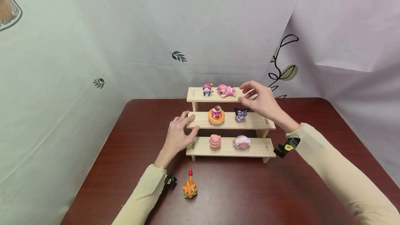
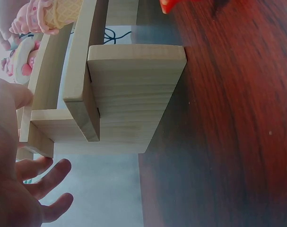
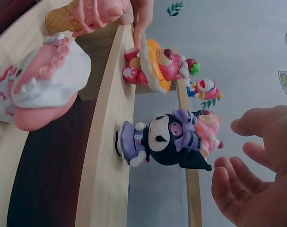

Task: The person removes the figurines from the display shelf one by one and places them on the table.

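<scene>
A three-tier wooden display stand (image 1: 200,124) holds several small figurines. My left hand (image 1: 178,133) grips the left end of its middle tier, thumb at the front edge. Above the top tier's right part, my right hand (image 1: 260,100) hovers with fingers loosely bent and nothing between them. Nearest to it are a pink bear figurine (image 1: 226,91) lying on the top tier and a black-and-purple figurine (image 3: 164,137) on the middle tier. A figurine in a pink hat (image 1: 207,90) is at the top left. A bear in an orange ring (image 1: 216,115) sits on the middle tier.
On the bottom tier are a pink ice-cream-cone figurine (image 1: 215,141) and a pink-and-white figurine (image 1: 242,142). An orange figurine (image 1: 189,189) with a red-tipped tail lies on the dark red table (image 1: 237,190) before the stand. A pale cloth backdrop (image 1: 134,44) hangs behind.
</scene>
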Action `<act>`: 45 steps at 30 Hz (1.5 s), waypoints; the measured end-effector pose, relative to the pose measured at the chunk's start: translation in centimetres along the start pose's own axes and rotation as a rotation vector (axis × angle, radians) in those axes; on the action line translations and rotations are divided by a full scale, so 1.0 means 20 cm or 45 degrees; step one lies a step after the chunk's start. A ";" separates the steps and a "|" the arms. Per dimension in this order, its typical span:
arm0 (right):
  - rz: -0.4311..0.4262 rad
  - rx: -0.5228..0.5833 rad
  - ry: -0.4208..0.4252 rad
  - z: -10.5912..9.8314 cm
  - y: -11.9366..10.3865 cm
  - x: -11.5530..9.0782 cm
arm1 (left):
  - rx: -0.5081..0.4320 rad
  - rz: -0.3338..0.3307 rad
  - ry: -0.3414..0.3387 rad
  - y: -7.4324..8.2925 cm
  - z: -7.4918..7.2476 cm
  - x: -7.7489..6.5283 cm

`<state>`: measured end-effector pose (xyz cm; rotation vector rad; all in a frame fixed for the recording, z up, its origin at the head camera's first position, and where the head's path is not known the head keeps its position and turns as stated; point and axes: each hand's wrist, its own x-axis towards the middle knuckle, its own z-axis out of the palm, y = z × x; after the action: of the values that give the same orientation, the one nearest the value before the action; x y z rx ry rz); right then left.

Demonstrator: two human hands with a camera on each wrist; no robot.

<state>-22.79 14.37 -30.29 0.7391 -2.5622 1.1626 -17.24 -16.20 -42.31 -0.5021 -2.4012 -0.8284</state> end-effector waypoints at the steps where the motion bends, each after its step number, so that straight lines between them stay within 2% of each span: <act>1: 0.007 -0.007 -0.004 0.00 0.00 0.01 | 0.000 0.000 0.002 0.00 0.00 0.00; 6: 0.027 -0.040 -0.029 0.00 0.00 0.03 | 0.002 -0.007 -0.002 0.00 0.00 0.00; 16: 0.045 -0.017 -0.070 0.01 0.02 0.08 | 0.002 -0.023 -0.020 0.00 0.00 0.00; 34: 0.094 0.007 -0.120 0.04 0.05 0.16 | -0.008 0.018 0.019 0.00 0.01 0.00; 45: 0.131 0.009 -0.214 0.06 0.02 0.19 | 0.000 0.021 0.017 -0.01 0.00 -0.01</act>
<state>-26.33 12.39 -29.83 0.7437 -2.7651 1.1873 -17.23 -16.24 -42.48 -0.5145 -2.3814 -0.8224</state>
